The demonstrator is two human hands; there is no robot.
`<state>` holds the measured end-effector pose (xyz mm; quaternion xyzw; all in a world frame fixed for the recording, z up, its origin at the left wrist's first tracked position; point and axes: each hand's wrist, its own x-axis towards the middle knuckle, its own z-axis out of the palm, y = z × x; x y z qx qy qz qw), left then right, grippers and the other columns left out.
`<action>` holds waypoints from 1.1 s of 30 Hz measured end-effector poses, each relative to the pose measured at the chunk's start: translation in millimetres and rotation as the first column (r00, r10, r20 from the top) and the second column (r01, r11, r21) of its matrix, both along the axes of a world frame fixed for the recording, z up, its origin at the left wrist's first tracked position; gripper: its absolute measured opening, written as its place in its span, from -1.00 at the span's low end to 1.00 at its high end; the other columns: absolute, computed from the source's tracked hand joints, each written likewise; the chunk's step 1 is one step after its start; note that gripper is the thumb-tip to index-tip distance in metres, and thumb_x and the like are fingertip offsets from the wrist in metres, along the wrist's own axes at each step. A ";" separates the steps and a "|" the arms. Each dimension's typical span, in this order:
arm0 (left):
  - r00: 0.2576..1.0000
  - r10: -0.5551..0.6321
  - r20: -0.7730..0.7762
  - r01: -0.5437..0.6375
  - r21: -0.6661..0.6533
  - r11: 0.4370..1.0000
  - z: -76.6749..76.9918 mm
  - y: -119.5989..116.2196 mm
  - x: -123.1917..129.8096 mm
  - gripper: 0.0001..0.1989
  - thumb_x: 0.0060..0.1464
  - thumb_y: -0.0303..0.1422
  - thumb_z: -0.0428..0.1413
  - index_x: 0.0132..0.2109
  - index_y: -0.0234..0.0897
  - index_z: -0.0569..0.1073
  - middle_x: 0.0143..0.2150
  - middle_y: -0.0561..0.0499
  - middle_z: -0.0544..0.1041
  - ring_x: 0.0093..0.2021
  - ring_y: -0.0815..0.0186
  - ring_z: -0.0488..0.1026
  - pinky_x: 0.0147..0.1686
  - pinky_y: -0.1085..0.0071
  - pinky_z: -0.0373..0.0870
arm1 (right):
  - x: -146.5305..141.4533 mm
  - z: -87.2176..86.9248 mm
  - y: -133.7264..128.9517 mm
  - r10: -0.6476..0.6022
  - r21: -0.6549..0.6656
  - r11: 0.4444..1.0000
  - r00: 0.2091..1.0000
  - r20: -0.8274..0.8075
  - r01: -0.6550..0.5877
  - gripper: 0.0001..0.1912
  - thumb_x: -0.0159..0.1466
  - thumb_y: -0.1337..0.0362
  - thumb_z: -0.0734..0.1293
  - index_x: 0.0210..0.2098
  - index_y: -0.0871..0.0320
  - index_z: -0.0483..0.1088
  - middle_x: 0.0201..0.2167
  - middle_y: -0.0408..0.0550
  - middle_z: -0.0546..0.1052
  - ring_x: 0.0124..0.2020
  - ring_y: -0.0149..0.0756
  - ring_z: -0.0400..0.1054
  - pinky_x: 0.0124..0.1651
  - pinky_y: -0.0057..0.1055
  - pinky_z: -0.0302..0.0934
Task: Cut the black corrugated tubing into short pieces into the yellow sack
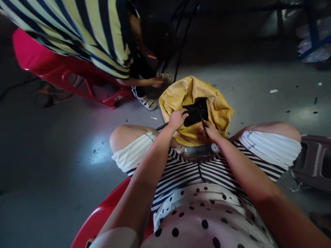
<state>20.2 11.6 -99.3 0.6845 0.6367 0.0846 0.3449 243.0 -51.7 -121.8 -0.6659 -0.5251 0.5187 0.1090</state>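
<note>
A yellow sack [170, 97] stands between my knees with its rim rolled back. Inside lies a heap of small black pieces [191, 119], too dark to make out singly. My left hand [178, 119] is at the sack's left rim, closed on a thin black strip [162, 126] whose end sticks out to the lower left. At the near right side of the opening, my right hand [211, 131] is closed around a dark narrow tool [205, 129] that points up over the black pieces. Its exact kind cannot be told.
A co-worker in a striped shirt [103, 34] sits on a red plastic stool [77, 75] at upper left, with a hand [157, 82] near the sack. Small scraps [273, 91] dot the floor. A grey stool [314, 158] stands at right, a blue metal frame [312, 31] at upper right.
</note>
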 end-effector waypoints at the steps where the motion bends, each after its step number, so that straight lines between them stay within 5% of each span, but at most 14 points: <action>1: 1.000 0.007 -0.007 -0.007 0.006 1.000 1.5 1.1 -0.2 -0.65 0.34 -0.38 0.12 0.20 -0.30 0.57 0.21 -0.17 0.62 0.23 0.09 0.53 0.26 0.25 0.39 | -2.3 3.3 -1.5 0.041 -0.022 0.999 0.999 0.018 -0.040 -0.44 0.28 -0.31 0.32 -0.23 0.10 0.42 -0.28 -0.01 0.58 -0.23 -0.15 0.46 -0.14 -0.32 0.27; 8: 1.000 -0.017 -0.005 0.017 -0.024 1.000 5.4 -2.8 8.2 -0.69 0.33 -0.38 0.13 0.15 -0.26 0.60 0.17 -0.14 0.64 0.20 0.11 0.54 0.24 0.27 0.40 | -12.4 17.9 -4.2 0.151 -0.074 0.986 0.987 0.060 -0.146 -0.46 0.29 -0.30 0.32 -0.27 0.09 0.37 -0.28 -0.02 0.56 -0.22 -0.15 0.44 -0.14 -0.34 0.23; 22: 0.994 -0.109 0.001 0.109 -0.024 0.994 8.4 -8.7 15.8 -0.70 0.30 -0.40 0.16 0.13 -0.28 0.60 0.15 -0.13 0.63 0.17 0.11 0.54 0.22 0.28 0.41 | -12.4 19.4 -3.5 0.131 -0.095 0.987 0.990 0.054 -0.126 -0.42 0.33 -0.31 0.28 -0.19 0.13 0.43 -0.20 0.05 0.58 -0.15 -0.10 0.46 -0.11 -0.33 0.22; 33: 0.990 -0.142 -0.022 0.141 -0.028 0.990 6.9 -10.8 18.4 -0.68 0.30 -0.40 0.15 0.15 -0.28 0.60 0.15 -0.14 0.63 0.16 0.11 0.54 0.21 0.28 0.42 | -15.9 18.0 -4.1 0.123 -0.065 0.991 0.991 0.058 -0.119 -0.39 0.36 -0.33 0.24 -0.30 0.12 0.42 -0.32 0.00 0.56 -0.26 -0.18 0.44 -0.22 -0.39 0.19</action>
